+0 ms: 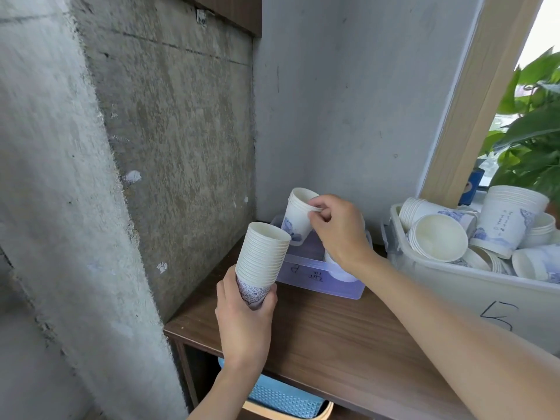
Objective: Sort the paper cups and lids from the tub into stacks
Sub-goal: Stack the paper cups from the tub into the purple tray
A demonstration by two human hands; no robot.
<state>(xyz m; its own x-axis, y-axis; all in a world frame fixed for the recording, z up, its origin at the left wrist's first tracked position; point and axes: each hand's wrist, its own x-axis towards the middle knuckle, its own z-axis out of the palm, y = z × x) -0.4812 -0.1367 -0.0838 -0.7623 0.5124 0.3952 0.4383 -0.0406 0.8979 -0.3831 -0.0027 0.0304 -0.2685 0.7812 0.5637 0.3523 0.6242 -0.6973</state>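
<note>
Tall cup stack rises from left grip; right grip pinches short stack

The near tall stack of cream-white paper cups shows a fine purple lace print on its bottom cup. The short stack of white paper cups beyond carries a blue flower print. The translucent plastic box is lilac. The milky-white plastic tub bears a black handwritten mark. The wood-grain tabletop is dark brown; the woven-pattern plastic basket beneath, light blue.
</note>
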